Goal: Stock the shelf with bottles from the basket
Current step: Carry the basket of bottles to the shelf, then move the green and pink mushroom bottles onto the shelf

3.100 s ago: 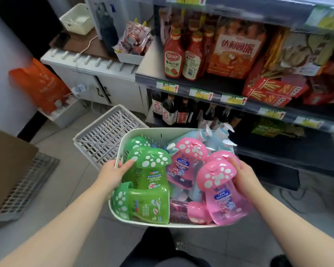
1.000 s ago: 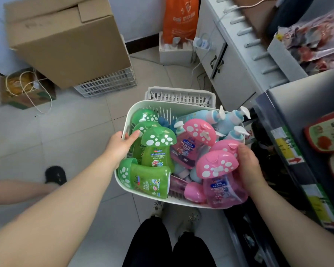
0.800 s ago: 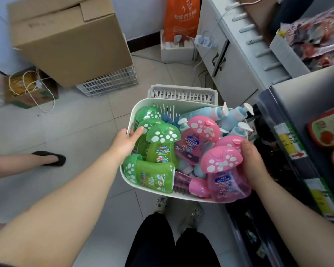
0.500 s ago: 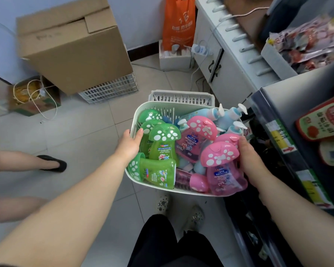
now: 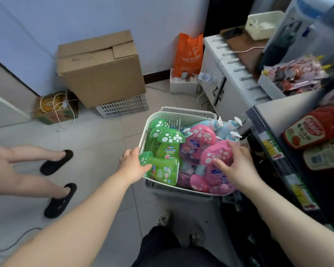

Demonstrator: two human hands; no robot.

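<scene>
A white basket [image 5: 183, 116] holds green, pink and blue bottles with mushroom-shaped caps or pumps. It appears to sit on a pale slatted crate [image 5: 181, 195] beside the shelf [image 5: 268, 139]. My left hand [image 5: 132, 164] grips the basket's left rim, with the thumb lying over the cap of a green bottle [image 5: 162, 171] that lies on its side. My right hand [image 5: 237, 164] rests with spread fingers on the cap of the front pink bottle [image 5: 218, 176]. Blue pump bottles [image 5: 225, 128] stand at the basket's far right.
Ketchup bottles [image 5: 312, 130] lie on the shelf at right. Another person's legs in black slippers [image 5: 56, 162] stand on the tiled floor at left. A cardboard box [image 5: 100, 68] on a crate, an orange bag [image 5: 189, 54] and a white cabinet [image 5: 229, 79] stand behind.
My right hand left the basket's right side and now lies on top of the front pink bottle. The basket sank lower. The other person's legs stepped further into view.
</scene>
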